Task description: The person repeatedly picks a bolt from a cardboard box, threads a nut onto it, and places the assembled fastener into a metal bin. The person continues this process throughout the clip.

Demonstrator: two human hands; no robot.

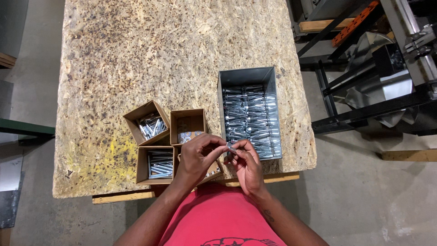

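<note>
Looks like a good way into it: the metal bin (pixel 249 114) on the tabletop (pixel 136 54) is already packed with shiny bolts, and three small cardboard boxes (pixel 155 142) still have loose hardware in them. Both hands meet just in front of the bin, left hand (pixel 196 159) and right hand (pixel 247 166) pinching a small bolt (pixel 231 148) between the fingertips. A fourth box sits mostly hidden under the left hand, and the piece itself is too tiny to make out.
</note>
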